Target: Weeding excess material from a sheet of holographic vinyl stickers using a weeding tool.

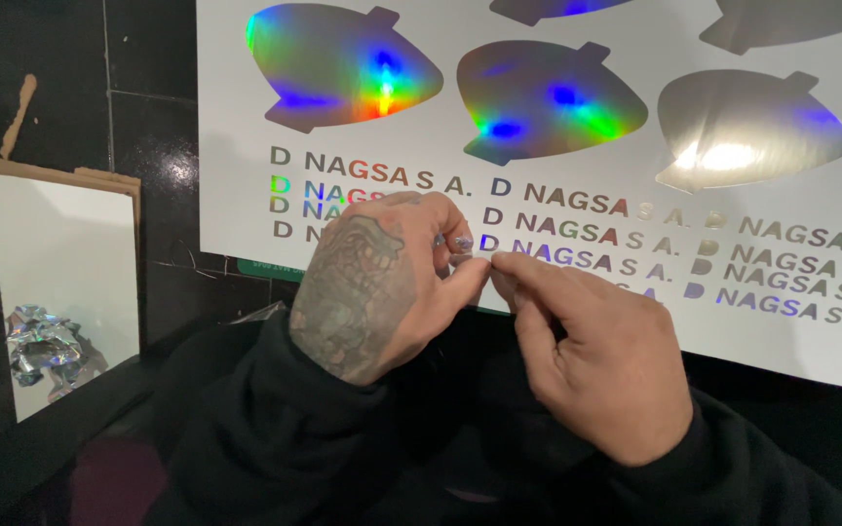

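A large white sheet (538, 39) carries shiny holographic rounded shapes (343, 66) and rows of small holographic letters (577, 203). My left hand (377, 287), tattooed on the back, and my right hand (601, 365) meet over the sheet's lower edge. Thumb and forefinger of each hand pinch together at one spot, on a tiny pale sliver of foil (488, 259) among the letter rows. A small holographic scrap (463, 243) sticks to a left fingertip. Dark sleeves cover both wrists. The left hand hides part of the letter rows.
At the left a white board (70, 253) leans on the black tiled wall (148, 58), with brown cardboard (109, 177) behind it. A crumpled wad of holographic foil (43, 349) lies at its foot. A green edge (263, 268) shows under the sheet.
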